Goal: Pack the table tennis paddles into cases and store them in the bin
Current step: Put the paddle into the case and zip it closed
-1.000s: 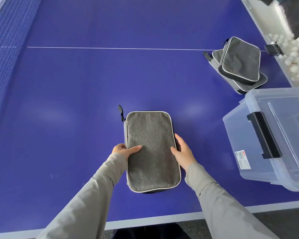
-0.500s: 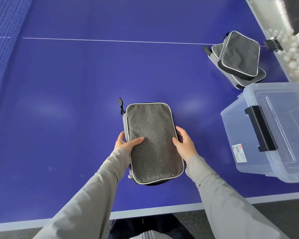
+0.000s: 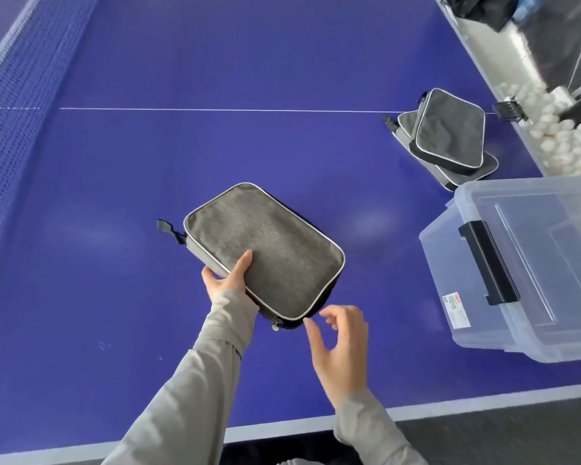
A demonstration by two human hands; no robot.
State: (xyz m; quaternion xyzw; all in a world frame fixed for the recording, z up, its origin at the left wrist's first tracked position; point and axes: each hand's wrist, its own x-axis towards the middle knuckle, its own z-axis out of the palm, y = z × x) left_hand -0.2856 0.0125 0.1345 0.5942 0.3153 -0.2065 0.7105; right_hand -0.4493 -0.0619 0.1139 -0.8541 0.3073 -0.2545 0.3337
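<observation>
the left hand (image 3: 227, 278) is gripping the grey case (image 3: 265, 251) by its near-left edge, thumb lying flat on top and fingers curling underneath, sleeve reaching up from below. the case is tilting diagonally over the table (image 3: 215, 62), its far end pointing up and left of the hands. the right hand (image 3: 341, 344) is hovering just below the case's near corner, fingers loosely spread and holding nothing. to the right of the right hand the clear bin (image 3: 530, 270) is sitting with its lid on, and beyond it two more cases (image 3: 446, 139) are lying stacked.
</observation>
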